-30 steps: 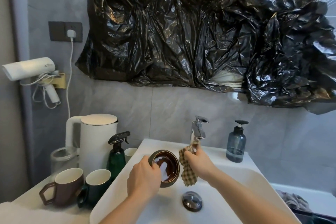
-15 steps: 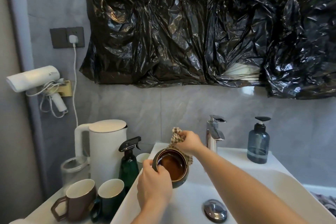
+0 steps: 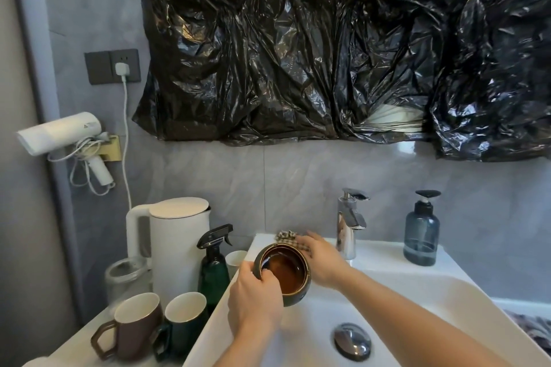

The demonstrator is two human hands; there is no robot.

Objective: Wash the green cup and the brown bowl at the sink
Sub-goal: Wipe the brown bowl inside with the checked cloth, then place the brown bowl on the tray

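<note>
Chrome drain plug (image 3: 351, 341) sits nearest, in the white sink (image 3: 441, 304). Left of the basin, on the counter, a brown mug (image 3: 134, 326) and the green cup (image 3: 183, 322) stand side by side, untouched. Above the basin's left part, the left hand (image 3: 253, 299) grips the brown bowl (image 3: 283, 272) by its near rim, thumb curled inside, the bowl tilted toward the viewer. Just behind it, the right hand (image 3: 323, 262) lies with fingers straight on a checked cloth (image 3: 287, 238) at the sink's far ledge. Farther back stand a faucet (image 3: 348, 222) and a soap dispenser (image 3: 422, 229).
</note>
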